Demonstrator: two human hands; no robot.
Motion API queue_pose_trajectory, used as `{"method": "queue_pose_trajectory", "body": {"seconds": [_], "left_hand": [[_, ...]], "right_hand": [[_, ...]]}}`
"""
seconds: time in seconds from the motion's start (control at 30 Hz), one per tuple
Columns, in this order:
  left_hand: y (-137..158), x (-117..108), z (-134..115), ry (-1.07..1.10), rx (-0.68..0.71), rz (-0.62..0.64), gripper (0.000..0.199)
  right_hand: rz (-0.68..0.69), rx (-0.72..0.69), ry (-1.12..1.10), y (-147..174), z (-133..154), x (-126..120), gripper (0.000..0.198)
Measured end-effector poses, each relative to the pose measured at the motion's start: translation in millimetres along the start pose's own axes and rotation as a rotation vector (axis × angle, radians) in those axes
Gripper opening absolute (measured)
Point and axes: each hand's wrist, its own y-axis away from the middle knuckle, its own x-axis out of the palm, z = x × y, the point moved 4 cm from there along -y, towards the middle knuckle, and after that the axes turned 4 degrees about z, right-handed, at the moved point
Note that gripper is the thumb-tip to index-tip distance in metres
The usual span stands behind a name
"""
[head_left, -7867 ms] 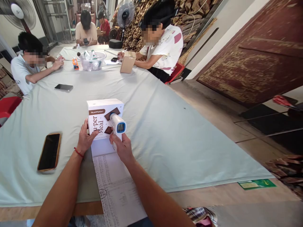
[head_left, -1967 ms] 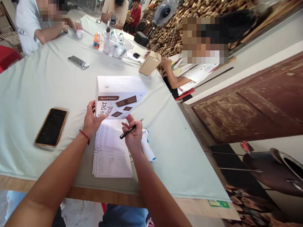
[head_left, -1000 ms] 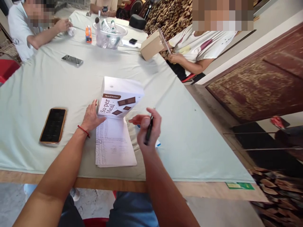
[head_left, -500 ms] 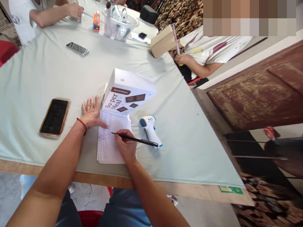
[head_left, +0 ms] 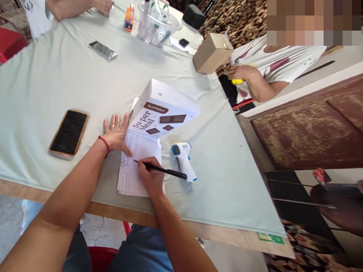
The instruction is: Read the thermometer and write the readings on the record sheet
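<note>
Right hand [head_left: 151, 174] grips black pen [head_left: 172, 173], tip at marked paper [head_left: 143, 146] on bench [head_left: 224, 189]. Left hand [head_left: 115, 135] spread wide, thumb over paper's edge, beside white box [head_left: 172, 102]. White-blue thermometer [head_left: 185, 160] near pen.

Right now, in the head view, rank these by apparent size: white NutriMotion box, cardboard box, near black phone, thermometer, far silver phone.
1. White NutriMotion box
2. Cardboard box and near black phone: too alike to rank, the phone being nearer the camera
3. Thermometer
4. Far silver phone
</note>
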Motion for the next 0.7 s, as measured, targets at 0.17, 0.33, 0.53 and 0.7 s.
{"method": "queue_pose_trajectory", "body": {"seconds": [0.17,0.33,0.53,0.7], "left_hand": [[0.8,-0.7,-1.1,-0.011,-0.004,0.005,0.163],[-0.5,-0.4,-1.2,-0.019,-0.002,0.01,0.164],[-1.1,0.0,-0.5,-0.027,0.011,0.015,0.165],[-2.7,1.3,0.6,-0.018,0.015,0.01,0.163]], "right_hand": [[0.047,-0.035,0.022,0.6,0.9,1.3,0.012],[0.076,-0.017,0.008,0.1,1.2,1.7,0.012],[0.083,-0.016,0.015,0.1,2.8,2.4,0.012],[0.091,-0.023,0.025,-0.2,2.2,2.0,0.011]]}}
